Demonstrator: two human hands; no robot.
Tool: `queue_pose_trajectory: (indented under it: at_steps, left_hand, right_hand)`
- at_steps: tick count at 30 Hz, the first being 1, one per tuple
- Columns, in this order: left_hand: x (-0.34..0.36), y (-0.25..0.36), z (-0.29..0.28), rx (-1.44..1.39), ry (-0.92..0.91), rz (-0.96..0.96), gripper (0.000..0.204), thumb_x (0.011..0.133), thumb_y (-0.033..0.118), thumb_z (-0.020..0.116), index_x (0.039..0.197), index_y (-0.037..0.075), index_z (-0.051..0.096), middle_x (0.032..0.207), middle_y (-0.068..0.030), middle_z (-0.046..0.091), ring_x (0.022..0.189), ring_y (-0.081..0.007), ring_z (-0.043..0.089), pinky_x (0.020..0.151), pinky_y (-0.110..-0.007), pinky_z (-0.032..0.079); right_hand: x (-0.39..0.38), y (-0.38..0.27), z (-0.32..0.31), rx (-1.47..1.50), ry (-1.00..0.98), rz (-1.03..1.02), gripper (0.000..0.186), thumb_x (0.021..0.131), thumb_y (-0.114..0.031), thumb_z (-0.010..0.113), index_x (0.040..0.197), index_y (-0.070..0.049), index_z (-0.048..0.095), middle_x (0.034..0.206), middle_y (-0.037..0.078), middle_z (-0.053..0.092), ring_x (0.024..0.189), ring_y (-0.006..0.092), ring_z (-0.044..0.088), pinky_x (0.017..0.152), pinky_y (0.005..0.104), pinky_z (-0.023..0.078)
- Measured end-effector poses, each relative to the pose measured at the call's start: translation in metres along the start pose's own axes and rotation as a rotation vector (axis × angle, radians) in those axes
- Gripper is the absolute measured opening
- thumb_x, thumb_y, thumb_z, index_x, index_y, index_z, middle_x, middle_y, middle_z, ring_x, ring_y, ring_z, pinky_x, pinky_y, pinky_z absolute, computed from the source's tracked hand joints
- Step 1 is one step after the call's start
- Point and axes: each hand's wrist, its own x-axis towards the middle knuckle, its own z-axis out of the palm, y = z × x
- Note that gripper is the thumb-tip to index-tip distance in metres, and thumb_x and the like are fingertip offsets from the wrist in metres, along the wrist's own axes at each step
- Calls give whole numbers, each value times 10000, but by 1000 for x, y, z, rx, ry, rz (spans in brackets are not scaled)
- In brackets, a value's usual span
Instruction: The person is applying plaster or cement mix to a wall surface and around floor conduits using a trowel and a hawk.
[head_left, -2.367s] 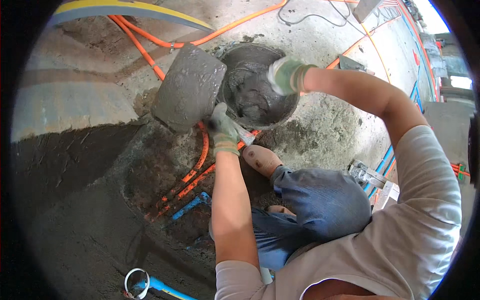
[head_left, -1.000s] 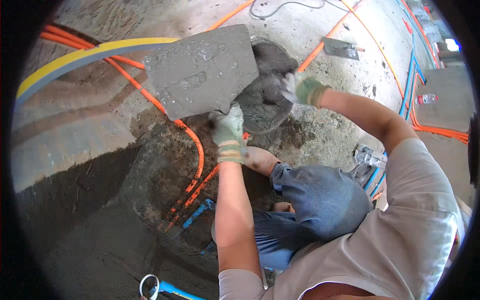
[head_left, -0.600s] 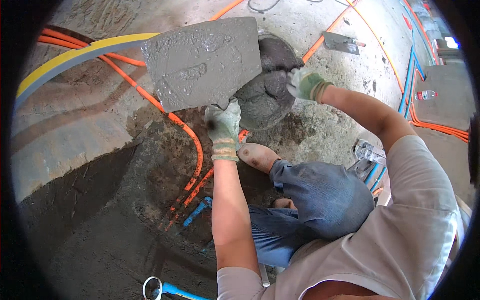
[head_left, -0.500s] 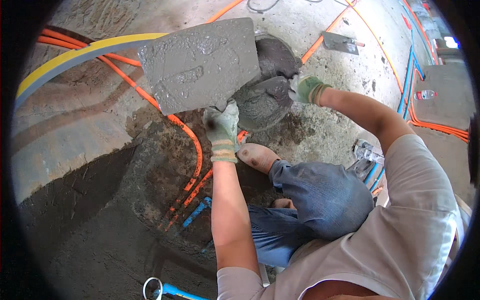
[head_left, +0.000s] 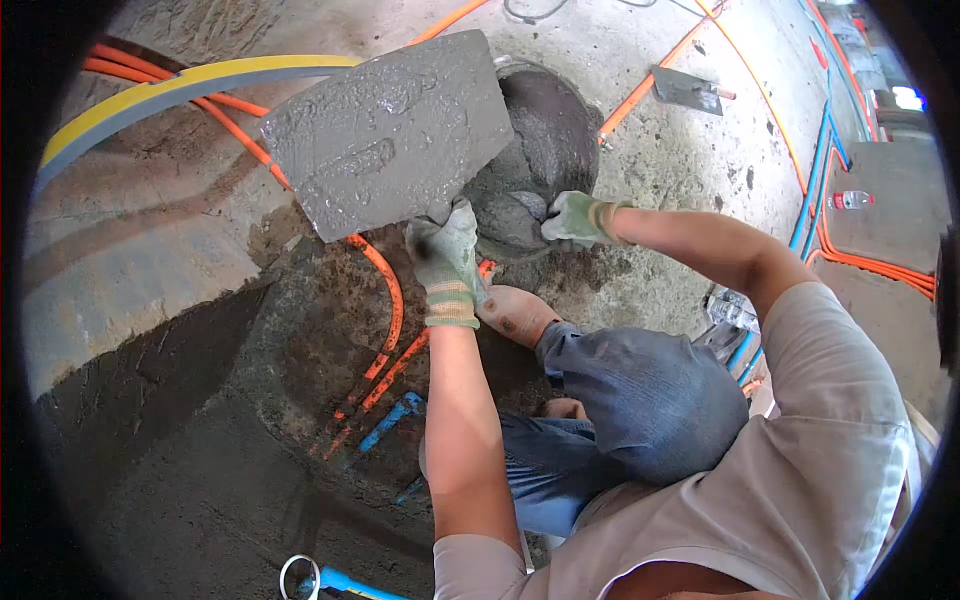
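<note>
Head view: left hand, gloved, is closed on the near edge of the board. Board sits face up just beyond that hand, coated in wet grey mortar, lumpy in places. Right hand, also gloved, has its fingers curled in at the near right side of the bucket. Can't tell what it grips; a mortar-coated lump shows right at its fingers.

Bucket is right of the board, holding more mortar. Board overlaps its left side in this view; can't tell if they touch. Foot is just beside the left wrist, jeans behind it.

Further out: orange pipes run along the floor and past under the board. Blue pipe is nearer the body. Yellow-grey strip lies left of the board. Trowel lies flat, right of the bucket, well apart from both hands. Bottle is far right. White ring at the lower edge.
</note>
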Motion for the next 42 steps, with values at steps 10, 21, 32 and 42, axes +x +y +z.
queue_pose_trajectory:
  at_steps: [10, 21, 32, 42]
  left_hand:
    - [18, 4, -28, -256, 24, -84, 365, 838, 154, 611, 1142, -45, 593, 1101, -143, 673, 966, -242, 651, 858, -325, 502]
    - [-127, 124, -132, -194, 285, -482, 246, 831, 135, 649, 991, -42, 591, 846, -84, 634, 614, -185, 577, 520, -328, 502]
    - [-186, 131, -130, -315, -334, -722, 108, 824, 146, 605, 831, 40, 624, 674, -78, 619, 520, -217, 582, 462, -352, 480]
    - [-318, 301, -280, -484, 73, -392, 144, 798, 151, 704, 809, 33, 622, 640, -57, 596, 472, -154, 548, 411, -286, 446]
  right_hand:
    - [-14, -30, 1, 317, -272, -290, 240, 860, -277, 605, 725, -79, 593, 615, 27, 552, 508, 168, 548, 449, 351, 428]
    - [-117, -107, -38, 276, -69, -354, 281, 855, -308, 627, 834, -38, 707, 712, 81, 678, 573, 175, 615, 477, 314, 461]
    - [-281, -118, 124, 20, 256, -393, 248, 797, -269, 682, 860, -35, 628, 679, 94, 590, 576, 182, 545, 553, 363, 448]
    - [-460, -189, 125, -839, 709, -1420, 229, 834, -290, 600, 929, -93, 667, 782, 140, 661, 737, 351, 634, 661, 435, 515]
